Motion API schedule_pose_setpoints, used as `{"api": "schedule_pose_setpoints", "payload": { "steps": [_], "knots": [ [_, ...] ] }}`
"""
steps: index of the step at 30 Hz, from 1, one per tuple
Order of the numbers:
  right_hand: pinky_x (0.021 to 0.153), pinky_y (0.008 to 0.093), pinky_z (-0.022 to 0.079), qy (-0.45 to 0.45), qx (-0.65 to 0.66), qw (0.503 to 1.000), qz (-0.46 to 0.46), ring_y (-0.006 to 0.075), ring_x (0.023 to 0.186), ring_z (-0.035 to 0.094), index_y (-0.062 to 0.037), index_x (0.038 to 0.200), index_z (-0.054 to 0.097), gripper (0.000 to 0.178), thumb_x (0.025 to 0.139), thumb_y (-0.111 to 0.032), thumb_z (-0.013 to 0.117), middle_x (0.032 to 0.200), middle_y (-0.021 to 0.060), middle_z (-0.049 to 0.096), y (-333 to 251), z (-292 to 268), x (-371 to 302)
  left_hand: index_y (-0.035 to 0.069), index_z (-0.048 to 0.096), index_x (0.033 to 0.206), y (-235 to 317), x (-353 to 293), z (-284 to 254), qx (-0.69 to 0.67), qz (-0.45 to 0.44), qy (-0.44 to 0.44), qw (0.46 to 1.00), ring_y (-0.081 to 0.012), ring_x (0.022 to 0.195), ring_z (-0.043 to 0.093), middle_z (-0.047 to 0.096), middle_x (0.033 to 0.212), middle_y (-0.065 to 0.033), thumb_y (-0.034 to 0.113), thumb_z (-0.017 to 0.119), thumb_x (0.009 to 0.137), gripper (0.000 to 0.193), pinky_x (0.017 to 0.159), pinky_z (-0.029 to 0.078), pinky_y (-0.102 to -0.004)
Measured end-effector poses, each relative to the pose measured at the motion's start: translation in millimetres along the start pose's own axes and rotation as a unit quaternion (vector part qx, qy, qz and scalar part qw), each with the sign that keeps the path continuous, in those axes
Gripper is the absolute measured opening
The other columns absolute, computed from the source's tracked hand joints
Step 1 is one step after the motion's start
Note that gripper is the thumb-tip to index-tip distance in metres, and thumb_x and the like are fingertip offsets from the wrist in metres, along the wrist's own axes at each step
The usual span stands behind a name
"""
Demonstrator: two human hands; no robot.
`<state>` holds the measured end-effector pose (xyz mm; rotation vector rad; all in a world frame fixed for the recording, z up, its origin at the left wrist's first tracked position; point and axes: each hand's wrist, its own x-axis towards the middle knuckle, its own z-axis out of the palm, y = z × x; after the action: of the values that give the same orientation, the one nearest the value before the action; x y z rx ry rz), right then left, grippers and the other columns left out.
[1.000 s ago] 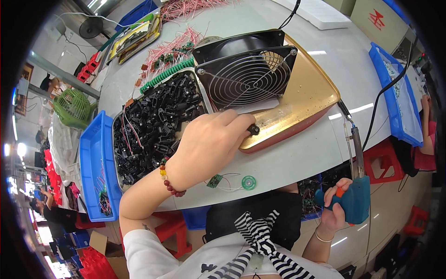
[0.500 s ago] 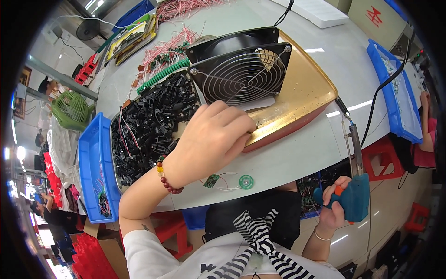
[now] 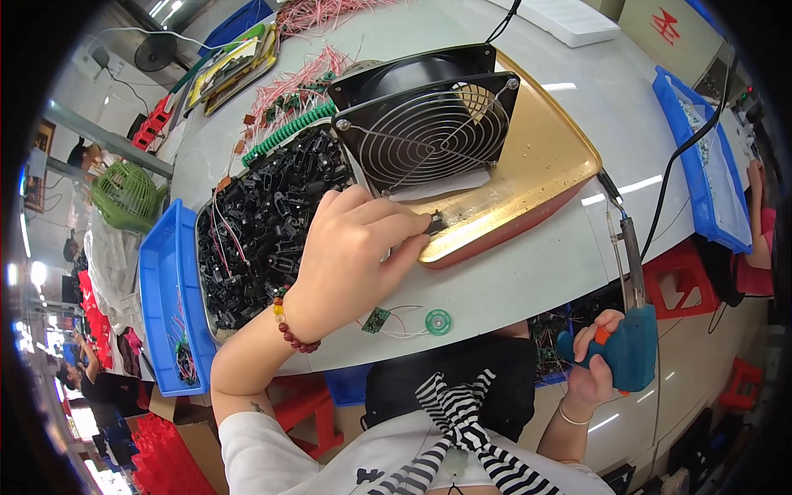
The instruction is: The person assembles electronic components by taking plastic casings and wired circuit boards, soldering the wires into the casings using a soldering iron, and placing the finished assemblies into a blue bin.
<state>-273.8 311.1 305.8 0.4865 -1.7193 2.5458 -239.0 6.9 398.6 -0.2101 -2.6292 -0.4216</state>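
My left hand (image 3: 359,247) is closed in a pinch on a small black plastic part (image 3: 436,222). It holds the part over the near left edge of a gold-coloured metal tray (image 3: 536,177). On that tray stands a black fan with a round wire guard (image 3: 437,144). At the right, my right hand (image 3: 596,359) grips a teal soldering gun (image 3: 631,351) with an orange trigger, its metal nozzle pointing up and away from me. Left of my left hand, many similar black parts (image 3: 272,206) fill a shallow tray.
A small green circuit board (image 3: 376,320) and a green ring-shaped piece (image 3: 437,322) with wires lie near the table's front edge. Red-and-white wires (image 3: 318,82) lie behind the black parts. Blue bins (image 3: 169,289) stand left and right. A black cable (image 3: 689,148) hangs at right.
My left hand has shifted slightly left, and the black part between its fingertips now shows. The fan has barely moved; my right hand and soldering gun stay in place.
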Motion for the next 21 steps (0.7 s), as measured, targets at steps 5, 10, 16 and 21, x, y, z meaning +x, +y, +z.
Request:
{"api": "schedule_pose_setpoints", "payload": {
  "steps": [5,10,16,21],
  "knots": [
    [0.049,0.0231,0.033,-0.010,0.012,1.000,-0.001,0.0121,0.051,0.045,0.0027,0.104,0.043,0.043,0.068,-0.015,0.058,0.102,0.0152,0.045,-0.4,1.9,0.7,0.007,0.068,0.076,4.4,2.7,-1.9,0.039,0.011,-0.009,0.999,-0.0178,0.063,0.051,0.063,0.073,-0.0018,0.008,0.072,0.065,0.012,0.058,0.037,-0.0294],
    [0.050,0.0234,0.034,-0.018,0.015,1.000,0.001,0.0123,0.052,0.045,0.0031,0.104,0.042,0.043,0.068,-0.014,0.057,0.102,0.0155,0.045,2.7,4.4,-2.0,0.006,0.068,0.079,-1.6,-0.8,-5.5,0.025,0.010,-0.021,0.999,-0.0179,0.063,0.051,0.064,0.076,-0.0027,0.007,0.070,0.066,0.013,0.058,0.037,-0.0291],
    [0.051,0.0236,0.034,-0.032,0.005,0.999,-0.022,0.0118,0.052,0.045,0.0031,0.105,0.041,0.044,0.069,-0.015,0.057,0.103,0.0155,0.044,0.4,-5.8,-3.1,0.006,0.067,0.082,-27.4,-14.3,-43.4,-0.034,-0.136,0.080,0.987,-0.0197,0.064,0.056,0.065,0.075,-0.0047,0.005,0.064,0.074,0.009,0.063,0.043,-0.0306],
    [0.051,0.0239,0.034,-0.026,0.001,1.000,-0.004,0.0118,0.053,0.045,0.0029,0.105,0.040,0.043,0.069,-0.015,0.057,0.102,0.0155,0.044,2.4,-5.3,-0.2,0.008,0.065,0.068,-61.6,-46.0,-52.6,0.101,-0.158,-0.146,0.971,-0.0233,0.071,0.051,0.062,0.068,-0.0029,0.012,0.065,0.066,0.005,0.066,0.038,-0.0348]
  ]
}}
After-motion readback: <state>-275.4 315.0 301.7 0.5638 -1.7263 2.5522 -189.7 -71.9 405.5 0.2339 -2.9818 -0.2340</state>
